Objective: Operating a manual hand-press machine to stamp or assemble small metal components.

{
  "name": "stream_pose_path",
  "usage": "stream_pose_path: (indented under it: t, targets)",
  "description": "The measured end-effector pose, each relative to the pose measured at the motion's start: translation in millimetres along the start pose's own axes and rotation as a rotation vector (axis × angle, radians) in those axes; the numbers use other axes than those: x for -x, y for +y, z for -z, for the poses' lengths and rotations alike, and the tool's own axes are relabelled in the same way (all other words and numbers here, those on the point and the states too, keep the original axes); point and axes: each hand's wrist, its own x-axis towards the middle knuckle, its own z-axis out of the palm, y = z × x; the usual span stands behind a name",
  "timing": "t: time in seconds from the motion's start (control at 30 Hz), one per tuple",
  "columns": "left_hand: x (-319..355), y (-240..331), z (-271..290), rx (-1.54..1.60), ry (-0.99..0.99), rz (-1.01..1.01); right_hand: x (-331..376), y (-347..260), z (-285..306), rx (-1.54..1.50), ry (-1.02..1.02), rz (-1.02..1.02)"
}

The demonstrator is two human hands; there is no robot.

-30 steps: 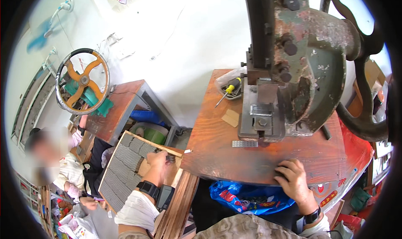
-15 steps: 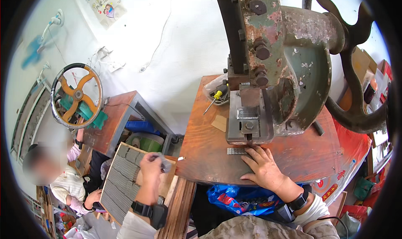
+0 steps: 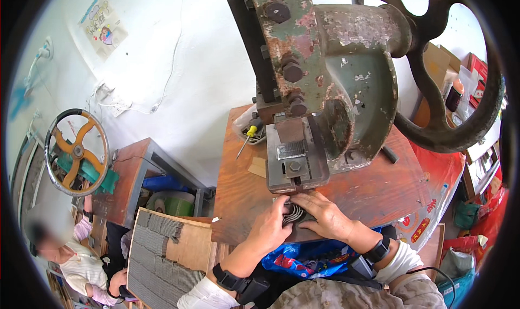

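Note:
A small bundle of thin, curved grey metal strips (image 3: 293, 214) sits between my hands at the near edge of the press's die block (image 3: 298, 180). My left hand (image 3: 269, 225) grips the bundle from the left, fingers curled round it. From the right, my right hand (image 3: 331, 218) closes over it, with its fingers across the far end and its thumb on the near side. On top of the block lies a ridged metal plate (image 3: 291, 149) beside a bolt. The flat strip on the tabletop is mostly hidden by my hands.
The heavy green press (image 3: 360, 81) with its big handwheel (image 3: 460, 130) stands on the wooden table (image 3: 368, 192). A yellow screwdriver (image 3: 248, 138) leans from a plastic tub. At lower left, a board (image 3: 189, 249) carries rows of grey strips; a person (image 3: 81, 260) sits beyond it.
My left hand has come from above the board to the table, bringing the grey strips to my right hand. The view has shifted, so the press appears further left.

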Motion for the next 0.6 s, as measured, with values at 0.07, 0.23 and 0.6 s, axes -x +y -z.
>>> stream_pose_path:
  t: [0.07, 0.23, 0.6]
  targets:
    - [9.3, -1.8, -0.9, 0.107, 0.032, 0.005, 0.8, 5.7, -4.0, 0.028, -0.037, -0.013]
    - [28.7, -18.1, -14.7, 0.218, 0.221, 0.011, 0.1, 7.4, -7.7, 0.111, -0.144, -0.036]
    - [27.8, -15.8, -17.9, 0.344, 0.341, 0.001, -3.4, 8.8, -12.8, 0.094, -0.096, 0.029]
